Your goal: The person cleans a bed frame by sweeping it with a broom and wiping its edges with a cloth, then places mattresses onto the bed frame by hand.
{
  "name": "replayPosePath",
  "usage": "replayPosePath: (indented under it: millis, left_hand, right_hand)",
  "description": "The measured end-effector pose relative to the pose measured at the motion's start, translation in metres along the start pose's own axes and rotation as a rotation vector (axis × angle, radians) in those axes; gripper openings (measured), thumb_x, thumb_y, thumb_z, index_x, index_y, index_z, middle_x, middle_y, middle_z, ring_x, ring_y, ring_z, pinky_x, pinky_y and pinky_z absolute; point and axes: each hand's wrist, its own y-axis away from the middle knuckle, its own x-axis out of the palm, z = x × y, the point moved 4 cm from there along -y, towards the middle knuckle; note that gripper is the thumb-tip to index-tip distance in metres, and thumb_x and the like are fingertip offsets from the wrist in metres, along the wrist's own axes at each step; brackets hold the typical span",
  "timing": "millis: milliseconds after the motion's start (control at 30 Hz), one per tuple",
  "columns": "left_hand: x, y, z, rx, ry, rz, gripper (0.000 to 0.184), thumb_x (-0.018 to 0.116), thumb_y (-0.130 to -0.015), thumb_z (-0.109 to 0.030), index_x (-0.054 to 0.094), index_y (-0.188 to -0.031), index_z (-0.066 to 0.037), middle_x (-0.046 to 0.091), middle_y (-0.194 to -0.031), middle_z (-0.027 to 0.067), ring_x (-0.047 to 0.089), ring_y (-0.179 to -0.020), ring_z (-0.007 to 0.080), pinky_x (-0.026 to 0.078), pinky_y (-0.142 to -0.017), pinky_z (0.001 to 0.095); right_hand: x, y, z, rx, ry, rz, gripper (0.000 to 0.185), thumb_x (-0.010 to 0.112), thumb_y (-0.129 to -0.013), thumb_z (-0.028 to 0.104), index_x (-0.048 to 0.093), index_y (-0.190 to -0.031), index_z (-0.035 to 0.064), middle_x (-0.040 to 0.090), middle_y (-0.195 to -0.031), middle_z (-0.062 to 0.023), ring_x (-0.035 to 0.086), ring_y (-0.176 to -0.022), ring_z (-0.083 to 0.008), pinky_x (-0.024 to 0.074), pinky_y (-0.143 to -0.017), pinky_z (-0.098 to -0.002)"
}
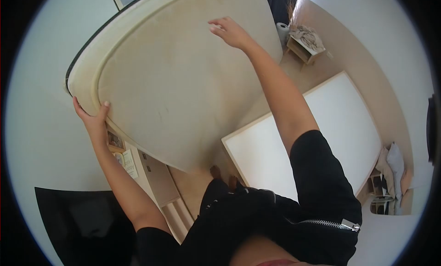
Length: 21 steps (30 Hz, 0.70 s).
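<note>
A large off-white mattress (174, 73) stands tilted up on edge in front of me, with piping along its rim and faint stains on its face. My left hand (93, 119) grips its left edge, thumb on the near face and fingers around the side. Before the upper part of the face is my right hand (232, 34), its fingers slightly bent and the thumb apart, with nothing in them. Whether the right hand touches the mattress, I cannot tell. To the right lies a white bed base (335, 123) with a light wooden frame.
A wooden nightstand (303, 54) carrying a crumpled cloth (307, 36) stands at the back right, beside a white roll (282, 30). Pillows (394, 167) are at the far right. A black television screen (82, 224) is at lower left, near a cabinet (158, 178).
</note>
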Motion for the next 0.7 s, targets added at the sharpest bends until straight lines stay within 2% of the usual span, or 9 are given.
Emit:
replayPosePath:
  millis: [133, 200, 300, 333, 400, 533, 600, 633, 700]
  left_hand:
    - [0.002, 0.003, -0.008, 0.031, 0.035, 0.016, 0.093, 0.072, -0.066, -0.012, 0.016, -0.141, -0.004, 0.030, -0.138, 0.0161, 0.034, -0.124, 0.0287, 0.028, -0.103, 0.0370]
    - [-0.001, 0.010, -0.016, 0.042, 0.110, -0.014, 0.091, 0.069, -0.063, -0.008, 0.021, -0.140, -0.004, 0.035, -0.134, 0.0152, 0.037, -0.121, 0.0284, 0.029, -0.102, 0.0365]
    - [-0.009, 0.018, -0.024, 0.073, 0.099, -0.051, 0.090, 0.067, -0.060, -0.008, 0.023, -0.139, -0.003, 0.035, -0.133, 0.0145, 0.037, -0.121, 0.0280, 0.029, -0.103, 0.0367]
    - [0.007, -0.001, -0.007, 0.069, 0.105, -0.052, 0.090, 0.067, -0.060, -0.008, 0.023, -0.139, -0.003, 0.035, -0.133, 0.0145, 0.037, -0.121, 0.0280, 0.029, -0.103, 0.0367]
    - [0.003, 0.004, -0.003, 0.103, 0.108, -0.070, 0.093, 0.069, -0.056, -0.014, 0.026, -0.138, -0.003, 0.037, -0.132, 0.0143, 0.037, -0.121, 0.0277, 0.029, -0.103, 0.0379]
    - [-0.007, 0.018, -0.006, 0.105, 0.062, -0.090, 0.097, 0.071, -0.053, -0.021, 0.027, -0.137, -0.002, 0.037, -0.132, 0.0144, 0.037, -0.121, 0.0276, 0.029, -0.102, 0.0388]
    - [0.001, 0.010, 0.007, 0.061, 0.067, -0.103, 0.100, 0.073, -0.052, -0.026, 0.027, -0.137, -0.001, 0.038, -0.131, 0.0149, 0.038, -0.121, 0.0277, 0.029, -0.102, 0.0393]
    - [0.000, 0.012, 0.007, 0.070, 0.068, -0.090, 0.100, 0.073, -0.052, -0.026, 0.027, -0.137, -0.001, 0.038, -0.131, 0.0149, 0.038, -0.121, 0.0277, 0.029, -0.102, 0.0393]
    - [-0.003, 0.017, 0.007, 0.099, 0.079, -0.108, 0.099, 0.073, -0.052, -0.026, 0.027, -0.136, 0.000, 0.038, -0.130, 0.0154, 0.038, -0.120, 0.0282, 0.029, -0.101, 0.0393]
  right_hand:
    - [0.000, -0.077, 0.049, -0.124, 0.047, -0.086, 0.038, 0.052, -0.089, 0.037, 0.054, -0.122, 0.0182, 0.044, -0.128, -0.0112, 0.050, -0.111, -0.0267, 0.0400, -0.094, -0.0368]
    - [-0.004, -0.102, 0.071, -0.258, 0.032, -0.214, 0.043, 0.050, -0.088, 0.043, 0.052, -0.124, 0.0197, 0.046, -0.128, -0.0095, 0.048, -0.114, -0.0270, 0.0394, -0.094, -0.0376]
    - [-0.003, -0.133, 0.090, -0.245, 0.033, -0.177, 0.047, 0.047, -0.087, 0.050, 0.055, -0.121, 0.0187, 0.049, -0.126, -0.0082, 0.048, -0.114, -0.0255, 0.0390, -0.094, -0.0366]
    - [0.013, -0.166, 0.074, -0.246, 0.039, -0.173, 0.047, 0.047, -0.087, 0.050, 0.055, -0.121, 0.0187, 0.049, -0.126, -0.0082, 0.048, -0.114, -0.0255, 0.0390, -0.094, -0.0366]
    - [0.029, -0.182, 0.075, -0.234, -0.028, 0.006, 0.046, 0.048, -0.085, 0.050, 0.059, -0.117, 0.0192, 0.052, -0.124, -0.0069, 0.049, -0.114, -0.0237, 0.0402, -0.094, -0.0381]
    - [0.030, -0.174, 0.074, -0.250, -0.057, -0.075, 0.045, 0.049, -0.084, 0.049, 0.063, -0.110, 0.0153, 0.056, -0.118, -0.0058, 0.051, -0.111, -0.0231, 0.0410, -0.090, -0.0365]
    - [0.034, -0.170, 0.061, -0.414, -0.165, -0.236, 0.043, 0.050, -0.084, 0.047, 0.064, -0.105, 0.0118, 0.059, -0.108, -0.0069, 0.053, -0.102, -0.0256, 0.0410, -0.086, -0.0369]
    - [0.036, -0.157, 0.060, -0.405, -0.162, -0.248, 0.043, 0.050, -0.084, 0.047, 0.064, -0.105, 0.0118, 0.059, -0.108, -0.0069, 0.053, -0.102, -0.0256, 0.0410, -0.086, -0.0369]
    - [0.029, -0.132, 0.057, -0.468, -0.299, -0.549, 0.036, 0.049, -0.085, 0.040, 0.064, -0.093, 0.0087, 0.059, -0.094, -0.0098, 0.054, -0.090, -0.0287, 0.0410, -0.080, -0.0383]
